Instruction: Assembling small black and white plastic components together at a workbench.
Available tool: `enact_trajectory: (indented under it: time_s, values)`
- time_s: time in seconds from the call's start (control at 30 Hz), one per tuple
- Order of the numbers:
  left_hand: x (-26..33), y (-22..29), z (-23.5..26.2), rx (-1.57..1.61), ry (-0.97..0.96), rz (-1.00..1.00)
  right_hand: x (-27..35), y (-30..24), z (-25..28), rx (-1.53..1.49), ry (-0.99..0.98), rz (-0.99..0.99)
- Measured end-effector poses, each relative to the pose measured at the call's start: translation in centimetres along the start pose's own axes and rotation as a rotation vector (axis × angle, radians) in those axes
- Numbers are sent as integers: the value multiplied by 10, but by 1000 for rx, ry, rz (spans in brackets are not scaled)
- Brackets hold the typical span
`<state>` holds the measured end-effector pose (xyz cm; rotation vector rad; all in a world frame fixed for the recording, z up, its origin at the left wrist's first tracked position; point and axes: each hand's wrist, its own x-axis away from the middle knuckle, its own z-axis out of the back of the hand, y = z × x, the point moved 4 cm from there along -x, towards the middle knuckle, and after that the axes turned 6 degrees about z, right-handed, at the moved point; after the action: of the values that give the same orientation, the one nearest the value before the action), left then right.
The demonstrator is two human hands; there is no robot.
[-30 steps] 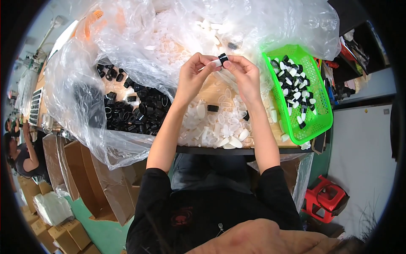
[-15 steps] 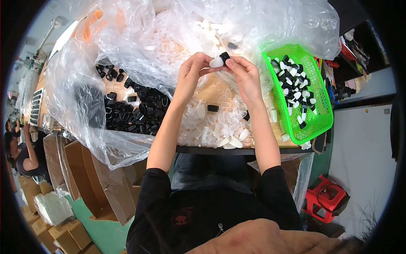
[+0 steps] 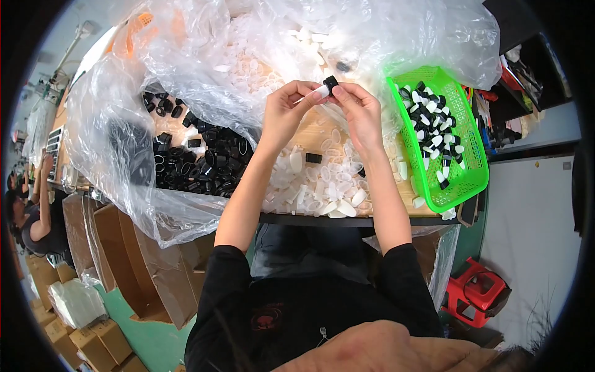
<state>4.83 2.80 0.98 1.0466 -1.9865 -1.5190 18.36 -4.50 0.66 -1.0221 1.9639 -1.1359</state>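
Observation:
Over the middle of the table, my two hands meet at one small part with a white rounded piece and a black cap. My left hand pinches the white piece between thumb and fingers. The black cap sits in the fingertips of my right hand. Below the hands lie many translucent oval rings, white pieces and a loose black cap. Black caps are heaped to the left on clear plastic. At the right, a green basket holds several black-and-white joined parts.
Clear plastic sheeting is bunched along the far side and the left. Cardboard boxes stand below the table at the left. A red stool is on the floor at the right. Another person sits at the far left.
My left fingers have shifted over the white piece, covering more of it. Both hands stay in nearly the same place. The other person's arm has risen.

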Motion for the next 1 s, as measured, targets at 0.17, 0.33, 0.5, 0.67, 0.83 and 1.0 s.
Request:
enact_trajectory:
  time_s: [0.17,0.33,0.5,0.67,0.83,1.0]
  values:
    - [1,2,-2,9,-11,-3,0,0,1,-2,4,5]
    - [0,1,-3,-46,-19,-20,0,-1,0,27,-21,28]
    - [0,2,-4,112,-24,116,3,-9,-7,172,-86,108]
    - [-3,-3,1,-97,-48,44,0,-6,-5,317,-136,168]
    - [-4,0,5,-79,4,-19,-2,-13,-2,459,-108,198]
    - [-9,3,22,127,86,19,3,-5,3,1020,-579,204]
